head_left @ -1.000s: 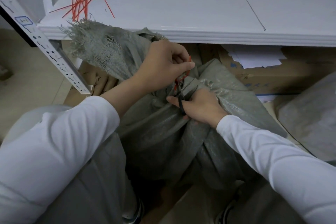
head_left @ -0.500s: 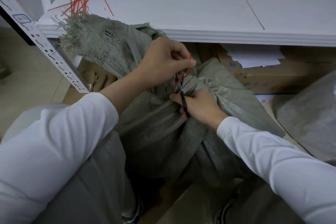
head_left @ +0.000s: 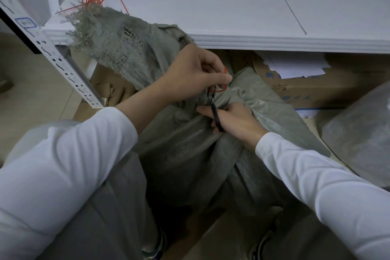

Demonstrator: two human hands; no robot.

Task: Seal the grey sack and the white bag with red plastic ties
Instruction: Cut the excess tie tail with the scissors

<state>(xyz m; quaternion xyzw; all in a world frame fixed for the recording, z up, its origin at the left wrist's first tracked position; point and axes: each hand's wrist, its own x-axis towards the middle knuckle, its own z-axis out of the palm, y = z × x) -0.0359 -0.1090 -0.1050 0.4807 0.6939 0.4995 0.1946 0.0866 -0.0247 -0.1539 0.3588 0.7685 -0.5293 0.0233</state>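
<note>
Head view — grey sack (head_left: 190, 154) between hands

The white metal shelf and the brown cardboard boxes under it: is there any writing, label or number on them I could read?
Nothing reads clearly.
Blue-outlined label on the white perforated shelf upright: marks inside, too blurred to read.
Blue print on the brown cardboard box: shapes only, illegible.
White paper sheets on that box: no visible text.
</note>
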